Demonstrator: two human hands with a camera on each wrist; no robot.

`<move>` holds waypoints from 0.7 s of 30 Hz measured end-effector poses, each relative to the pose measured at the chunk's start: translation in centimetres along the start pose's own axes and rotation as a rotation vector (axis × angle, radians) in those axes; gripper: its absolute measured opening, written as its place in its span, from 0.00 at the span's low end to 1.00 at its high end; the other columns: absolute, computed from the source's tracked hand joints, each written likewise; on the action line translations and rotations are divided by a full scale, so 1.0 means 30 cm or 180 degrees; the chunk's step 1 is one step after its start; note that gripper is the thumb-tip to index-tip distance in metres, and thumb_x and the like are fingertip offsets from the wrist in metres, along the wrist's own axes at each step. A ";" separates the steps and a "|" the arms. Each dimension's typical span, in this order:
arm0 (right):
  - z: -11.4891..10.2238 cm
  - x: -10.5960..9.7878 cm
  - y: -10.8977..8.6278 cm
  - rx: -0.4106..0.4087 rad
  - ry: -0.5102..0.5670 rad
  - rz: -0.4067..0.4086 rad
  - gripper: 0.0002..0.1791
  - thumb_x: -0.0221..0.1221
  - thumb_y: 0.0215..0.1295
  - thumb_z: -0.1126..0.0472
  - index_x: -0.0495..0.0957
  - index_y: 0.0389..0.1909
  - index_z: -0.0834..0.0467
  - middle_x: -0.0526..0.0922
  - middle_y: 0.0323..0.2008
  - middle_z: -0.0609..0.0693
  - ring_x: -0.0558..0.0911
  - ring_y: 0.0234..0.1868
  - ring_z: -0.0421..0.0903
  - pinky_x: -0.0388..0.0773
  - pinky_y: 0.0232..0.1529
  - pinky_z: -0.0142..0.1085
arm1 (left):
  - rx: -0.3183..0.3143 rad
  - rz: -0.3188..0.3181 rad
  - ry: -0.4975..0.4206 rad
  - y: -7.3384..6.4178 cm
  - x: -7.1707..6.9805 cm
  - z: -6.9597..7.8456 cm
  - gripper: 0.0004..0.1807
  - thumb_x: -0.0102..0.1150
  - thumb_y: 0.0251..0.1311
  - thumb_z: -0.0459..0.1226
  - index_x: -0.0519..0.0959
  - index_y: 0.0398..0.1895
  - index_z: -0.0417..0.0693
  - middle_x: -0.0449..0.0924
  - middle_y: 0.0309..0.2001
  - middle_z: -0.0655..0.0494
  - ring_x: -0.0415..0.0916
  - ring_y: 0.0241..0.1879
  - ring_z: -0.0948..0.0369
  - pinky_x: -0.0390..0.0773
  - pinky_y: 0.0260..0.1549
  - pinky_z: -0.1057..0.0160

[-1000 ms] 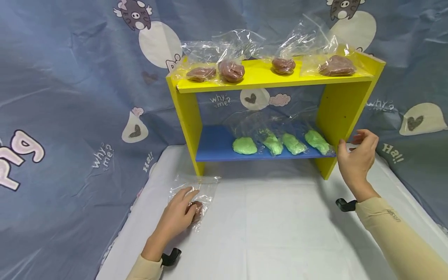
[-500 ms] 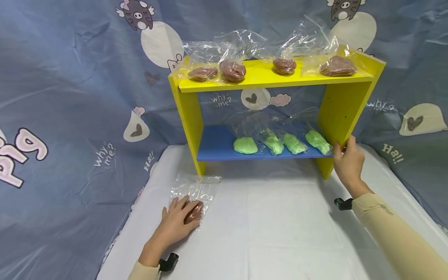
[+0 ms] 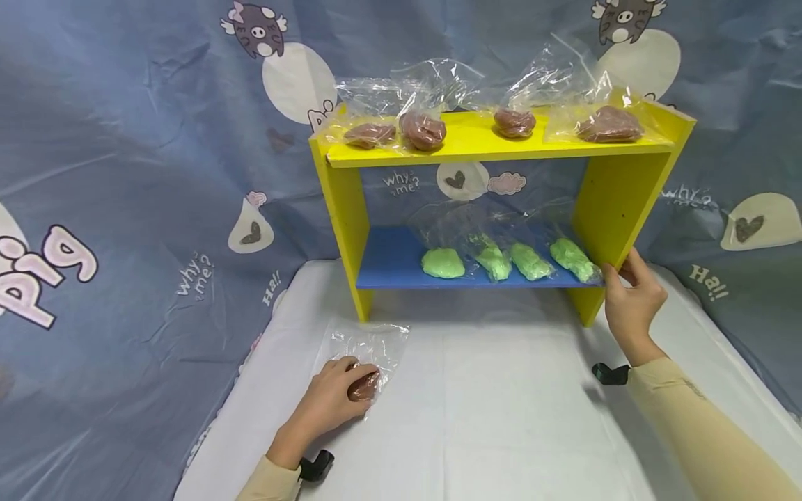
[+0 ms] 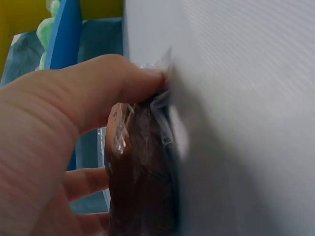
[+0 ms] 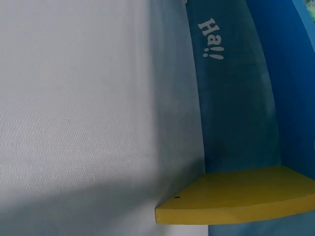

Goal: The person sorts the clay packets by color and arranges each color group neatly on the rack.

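Observation:
A brown dough-like lump (image 3: pixel 365 386) in a clear zip bag (image 3: pixel 370 344) lies on the white tabletop at front left. My left hand (image 3: pixel 328 400) curls round it, the thumb pressed on the lump's near edge and the fingers over its far side; the left wrist view shows thumb and fingers (image 4: pixel 88 182) on the wrapped lump (image 4: pixel 140 162). At the right, my right hand (image 3: pixel 633 303) holds the side panel (image 3: pixel 617 209) of a yellow and blue shelf, thumb at the front edge, other fingers partly hidden behind it. In the right wrist view the hand is unseen.
Several bagged brown lumps (image 3: pixel 422 131) rest on the yellow top board (image 3: pixel 470 139). Several bagged green lumps (image 3: pixel 443 263) lie on the blue lower board (image 3: pixel 388 257), mostly towards its right. A patterned blue cloth (image 3: pixel 156 174) hangs behind and beside the white tabletop (image 3: pixel 489 403).
My right hand has come from beside the shelf onto its side panel. My left hand has shifted on the bagged brown lump and now grips it. The head view has tilted slightly.

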State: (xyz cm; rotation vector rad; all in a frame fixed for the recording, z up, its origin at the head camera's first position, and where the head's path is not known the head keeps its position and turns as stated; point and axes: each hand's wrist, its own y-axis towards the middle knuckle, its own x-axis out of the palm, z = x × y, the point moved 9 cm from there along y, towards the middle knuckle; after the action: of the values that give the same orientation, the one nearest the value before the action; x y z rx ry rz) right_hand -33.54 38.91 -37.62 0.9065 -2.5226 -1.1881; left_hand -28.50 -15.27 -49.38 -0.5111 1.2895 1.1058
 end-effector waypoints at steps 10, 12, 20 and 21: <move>0.028 -0.012 0.004 -0.0029 -0.0194 0.0119 0.28 0.66 0.62 0.70 0.84 0.58 0.41 0.89 0.42 0.52 0.82 0.40 0.24 0.77 0.45 0.21 | 0.0457 0.0063 -0.0106 0.046 0.023 0.092 0.24 0.75 0.51 0.43 0.86 0.55 0.59 0.78 0.43 0.57 0.70 0.37 0.57 0.74 0.42 0.55; 0.003 -0.019 0.001 -0.0025 -0.0219 0.0175 0.26 0.65 0.61 0.72 0.85 0.57 0.44 0.89 0.41 0.53 0.82 0.40 0.26 0.77 0.45 0.21 | 0.0505 0.0083 -0.0136 0.047 0.028 0.104 0.22 0.74 0.53 0.41 0.86 0.54 0.60 0.78 0.44 0.57 0.71 0.37 0.56 0.75 0.42 0.54; -0.013 -0.006 -0.008 -0.0015 -0.0243 0.0145 0.26 0.66 0.62 0.71 0.85 0.58 0.45 0.89 0.43 0.52 0.83 0.41 0.29 0.78 0.42 0.20 | 0.0951 0.0511 -0.0105 0.041 -0.017 0.195 0.22 0.72 0.55 0.35 0.87 0.54 0.59 0.79 0.46 0.57 0.72 0.41 0.56 0.79 0.39 0.55; -0.004 0.000 -0.008 -0.0023 -0.0249 0.0109 0.25 0.66 0.63 0.70 0.84 0.58 0.44 0.89 0.43 0.51 0.83 0.41 0.29 0.78 0.42 0.19 | 0.1042 0.0641 -0.0082 0.043 -0.047 0.214 0.21 0.72 0.55 0.34 0.87 0.54 0.58 0.79 0.45 0.56 0.73 0.41 0.56 0.79 0.38 0.55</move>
State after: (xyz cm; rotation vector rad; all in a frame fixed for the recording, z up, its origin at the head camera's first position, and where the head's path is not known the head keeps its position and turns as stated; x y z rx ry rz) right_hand -33.39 38.73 -37.73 0.8272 -2.5820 -1.2449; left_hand -26.28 -9.90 -46.04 -0.1241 1.4880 1.0337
